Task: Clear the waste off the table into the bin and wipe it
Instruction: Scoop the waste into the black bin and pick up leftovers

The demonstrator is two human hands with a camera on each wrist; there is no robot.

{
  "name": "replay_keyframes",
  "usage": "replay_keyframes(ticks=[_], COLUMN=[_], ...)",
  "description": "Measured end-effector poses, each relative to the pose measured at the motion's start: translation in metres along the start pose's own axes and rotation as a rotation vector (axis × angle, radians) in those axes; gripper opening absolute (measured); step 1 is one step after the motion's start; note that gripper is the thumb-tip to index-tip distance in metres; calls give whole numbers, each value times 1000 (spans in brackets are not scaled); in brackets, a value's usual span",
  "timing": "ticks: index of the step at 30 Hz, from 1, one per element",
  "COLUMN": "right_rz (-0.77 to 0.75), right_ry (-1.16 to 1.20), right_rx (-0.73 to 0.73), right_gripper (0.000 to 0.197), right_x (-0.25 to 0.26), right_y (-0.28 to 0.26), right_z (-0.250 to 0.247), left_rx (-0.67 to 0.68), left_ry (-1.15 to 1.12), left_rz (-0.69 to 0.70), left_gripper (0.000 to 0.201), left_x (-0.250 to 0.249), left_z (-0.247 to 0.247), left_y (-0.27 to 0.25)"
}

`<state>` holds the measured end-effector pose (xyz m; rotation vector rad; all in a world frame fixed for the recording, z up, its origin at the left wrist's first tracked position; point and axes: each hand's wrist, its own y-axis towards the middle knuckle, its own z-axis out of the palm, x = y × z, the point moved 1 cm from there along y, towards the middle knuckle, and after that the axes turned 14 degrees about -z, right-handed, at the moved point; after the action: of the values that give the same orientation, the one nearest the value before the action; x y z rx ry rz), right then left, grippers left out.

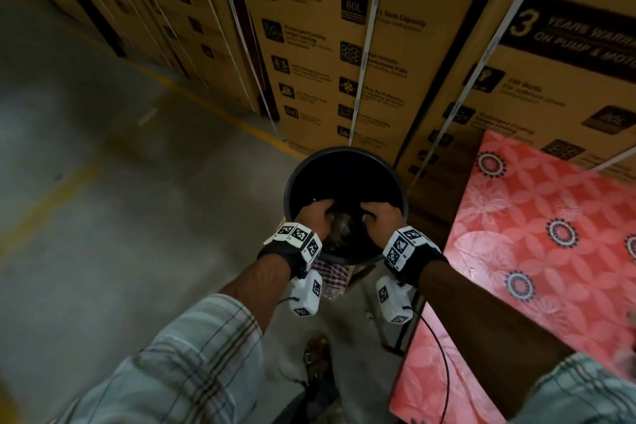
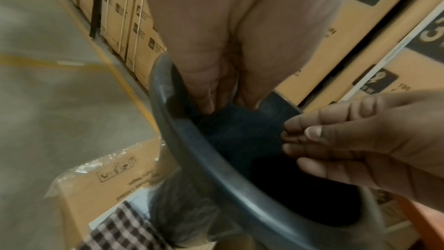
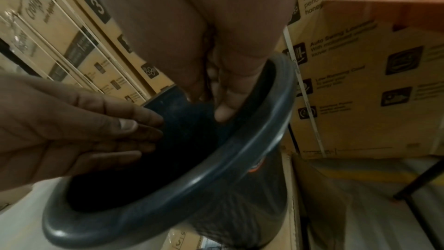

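Hands over a dark bin [image 1: 345, 155] set on the floor at the table's [image 1: 550, 217] left edge, before stacked cartons [image 1: 327, 45]. The left hand [image 1: 315, 213], fingers relaxed and nearly straight, holds nothing; the right hand [image 1: 380, 213], likewise loose and empty, hangs opposite, both inside the rim so waste [image 1: 339, 225] apparently drops straight in. A greyish clump shows between them, blurred. A checked cloth [image 1: 332, 274] lies below the bin, likely for wiping

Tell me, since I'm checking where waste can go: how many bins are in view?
1. The dark round bin stands on the floor left of the red-patterned table, both hands above its mouth. Others may be out of frame.
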<state>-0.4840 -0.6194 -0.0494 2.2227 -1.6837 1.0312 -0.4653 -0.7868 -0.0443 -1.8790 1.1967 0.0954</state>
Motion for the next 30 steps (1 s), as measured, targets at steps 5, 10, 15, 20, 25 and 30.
replay_keyframes(ticks=[5,10,15,20,25,30], right_rz=[-153,-291,-348,-349,-336,-267], right_ry=[42,98,107,99,23,72], right_rx=[-187,-384,-515,-634,-648,-666], right_gripper=[33,33,26,22,20,19], right_x=[-4,-32,-81,-147,-206,-251], right_y=[-30,-84,-169,-268,-361,-434], right_z=[-30,-66,-106,-139,-166,-177], left_rx=[-78,-110,-105,-122,-35,66], left_ry=[-171,-277,-277,-251,-190,-70], left_rz=[113,243,372,455,526,543], left_gripper=[35,33,34,25,21,24], left_x=[-28,-69,-109,-147,-187,-227], left_z=[12,38,96,179,260,316], left_y=[-19,-56,-117,-185,-242,-291])
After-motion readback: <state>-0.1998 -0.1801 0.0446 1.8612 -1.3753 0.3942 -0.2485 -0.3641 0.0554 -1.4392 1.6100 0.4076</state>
